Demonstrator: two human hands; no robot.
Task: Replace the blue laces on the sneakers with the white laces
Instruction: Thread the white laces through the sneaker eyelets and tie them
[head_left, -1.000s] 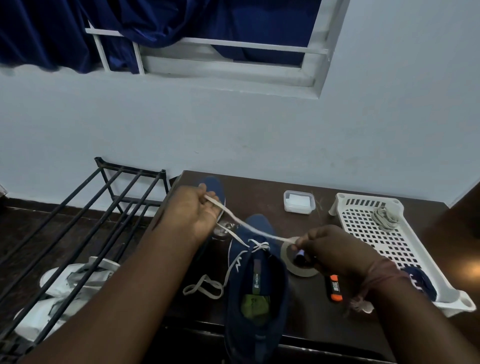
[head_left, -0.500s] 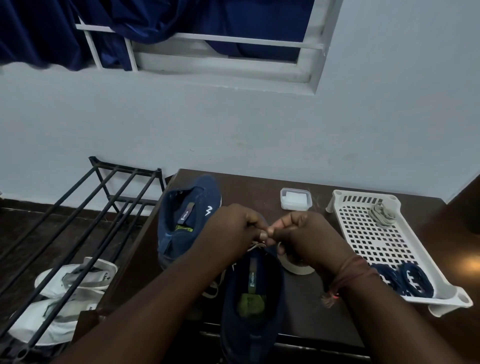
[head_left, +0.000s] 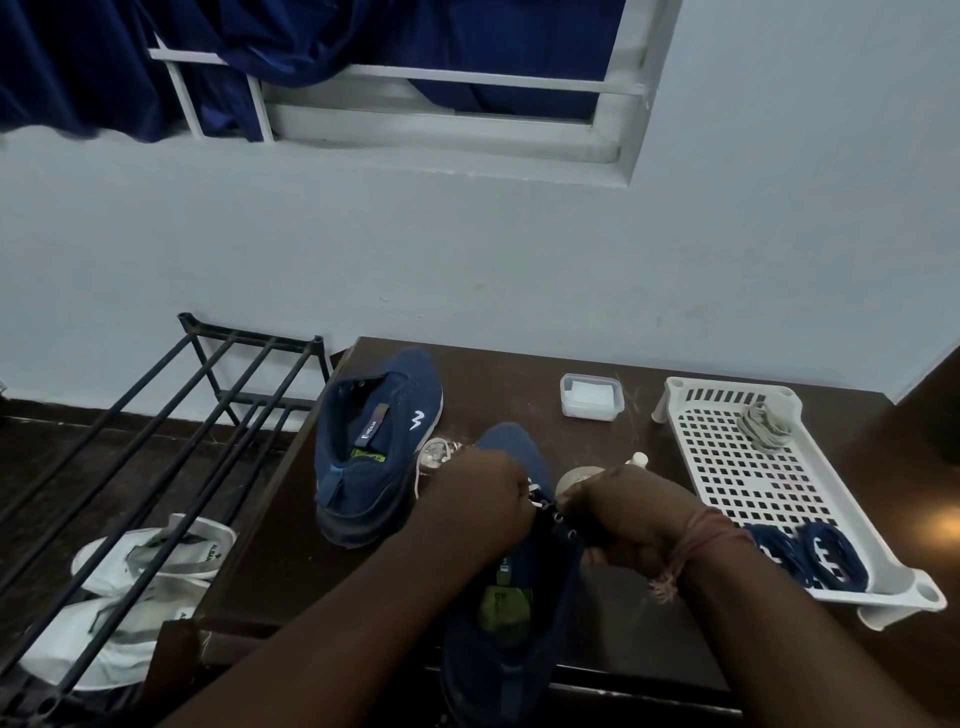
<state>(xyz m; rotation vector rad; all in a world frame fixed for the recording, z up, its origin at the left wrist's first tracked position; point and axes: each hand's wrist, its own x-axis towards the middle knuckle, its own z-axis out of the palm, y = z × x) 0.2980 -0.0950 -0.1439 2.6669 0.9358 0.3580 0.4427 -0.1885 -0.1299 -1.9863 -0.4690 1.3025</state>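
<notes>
Both our hands are close together over the near sneaker (head_left: 511, 613). Our left hand (head_left: 480, 501) and our right hand (head_left: 626, 519) are curled tight at the eyelets, pinching the white lace (head_left: 535, 491) (we only see a small bit of it between them). A second ago our hands were far apart, pulling the lace long and tight. Now they have come back in, so we think we are poking the lace end through the next hole. The other sneaker (head_left: 379, 441) lies on the table (head_left: 519, 384) with no lace in it. The blue laces (head_left: 810, 556) sit in the white tray (head_left: 904, 595). We guess the job is under half done.
</notes>
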